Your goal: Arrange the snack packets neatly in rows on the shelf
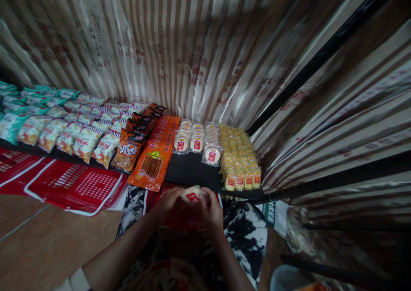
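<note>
Between my two hands, above my lap, is a round white packaged cake (192, 194) with a red label in clear wrap. My left hand (168, 202) grips its left side, and my right hand (210, 207) has its right side between thumb and fingers. Just beyond, rows of the same white cakes (197, 139) stand on a black shelf (189, 167). To their right are stacked small yellow wrapped cakes (239, 154). On their left lies an orange snack packet (156, 154) with brown sticks pictured on it.
Black-orange bags (128, 147), white snack bags (85, 141) and teal bags (13, 124) line the shelf leftward. Red bags (77, 184) hang below its front edge. A striped curtain (180, 47) closes the back. Dark metal bars (302, 77) cross on the right. A pale bucket (285, 278) stands lower right.
</note>
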Demonstrator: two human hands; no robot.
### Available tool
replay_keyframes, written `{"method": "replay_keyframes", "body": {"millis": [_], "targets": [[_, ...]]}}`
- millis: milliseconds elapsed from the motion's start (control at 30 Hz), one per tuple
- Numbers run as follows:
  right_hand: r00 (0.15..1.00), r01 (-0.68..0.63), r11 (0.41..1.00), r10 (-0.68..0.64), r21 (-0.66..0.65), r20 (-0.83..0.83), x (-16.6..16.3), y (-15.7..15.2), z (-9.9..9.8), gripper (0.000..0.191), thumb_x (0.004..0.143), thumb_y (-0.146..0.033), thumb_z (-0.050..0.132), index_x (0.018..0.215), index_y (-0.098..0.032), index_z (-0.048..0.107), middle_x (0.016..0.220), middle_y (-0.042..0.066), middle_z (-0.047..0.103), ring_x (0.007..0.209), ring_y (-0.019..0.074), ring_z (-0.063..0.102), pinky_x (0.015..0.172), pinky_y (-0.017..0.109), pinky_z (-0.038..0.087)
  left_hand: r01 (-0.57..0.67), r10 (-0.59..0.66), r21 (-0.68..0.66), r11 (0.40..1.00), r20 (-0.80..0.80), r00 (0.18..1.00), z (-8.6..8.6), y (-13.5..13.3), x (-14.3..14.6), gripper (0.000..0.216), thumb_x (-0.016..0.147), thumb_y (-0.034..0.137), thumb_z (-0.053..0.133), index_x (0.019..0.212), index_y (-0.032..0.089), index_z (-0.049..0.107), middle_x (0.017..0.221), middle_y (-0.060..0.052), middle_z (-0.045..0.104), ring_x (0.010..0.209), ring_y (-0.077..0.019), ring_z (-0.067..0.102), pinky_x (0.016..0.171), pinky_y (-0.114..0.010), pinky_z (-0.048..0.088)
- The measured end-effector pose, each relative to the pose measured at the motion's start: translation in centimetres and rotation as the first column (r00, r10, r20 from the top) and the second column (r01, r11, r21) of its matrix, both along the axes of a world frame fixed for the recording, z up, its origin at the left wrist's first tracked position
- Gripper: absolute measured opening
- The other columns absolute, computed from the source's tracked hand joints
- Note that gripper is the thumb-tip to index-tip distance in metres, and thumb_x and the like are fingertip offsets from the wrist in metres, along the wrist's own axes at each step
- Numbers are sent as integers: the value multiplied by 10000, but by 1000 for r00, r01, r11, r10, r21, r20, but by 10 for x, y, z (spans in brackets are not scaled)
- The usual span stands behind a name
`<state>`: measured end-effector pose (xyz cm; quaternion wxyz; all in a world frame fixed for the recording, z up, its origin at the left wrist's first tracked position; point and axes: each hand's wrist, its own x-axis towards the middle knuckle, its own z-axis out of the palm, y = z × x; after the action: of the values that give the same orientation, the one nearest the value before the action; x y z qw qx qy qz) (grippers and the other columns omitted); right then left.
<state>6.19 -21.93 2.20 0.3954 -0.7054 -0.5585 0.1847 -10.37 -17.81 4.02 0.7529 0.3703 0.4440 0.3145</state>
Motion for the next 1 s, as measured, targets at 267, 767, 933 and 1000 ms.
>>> {"method": "replay_keyframes", "body": {"millis": [267,767,933,1000], "targets": [[944,-10,1000,5,-15,-331,-5,5,-3,401,836,-465,484,1098,-164,520,952,100,696,834,204,675,711,302,548,34,-33,34,999,-29,999,9,4,-4,429,615,449,649,893,125,611,720,-28,665,627,-158,591,588,-254,436],[579,129,977,-214,-171,-787,-30,9,7,660,611,-494,683,1134,-153,469,758,29,673,577,167,612,450,248,471,-31,44,135,990,-98,994,17,12,-10,342,684,442,618,862,150,623,763,-27,639,723,-175,583,665,-278,435],[466,182,960,-274,-212,-841,-41,9,4,593,632,-497,686,1110,-202,497,923,52,666,758,202,652,525,265,510,-74,75,124,990,-10,997,19,10,-8,337,722,441,584,905,163,633,868,-68,671,841,-215,614,745,-308,453],[554,172,970,-241,-174,-797,-42,11,-2,491,697,-536,616,1058,-215,529,932,53,661,809,207,649,575,292,530,-91,89,112,990,23,996,20,9,-6,340,710,428,605,916,159,626,868,-62,675,857,-213,616,765,-306,450]]}}
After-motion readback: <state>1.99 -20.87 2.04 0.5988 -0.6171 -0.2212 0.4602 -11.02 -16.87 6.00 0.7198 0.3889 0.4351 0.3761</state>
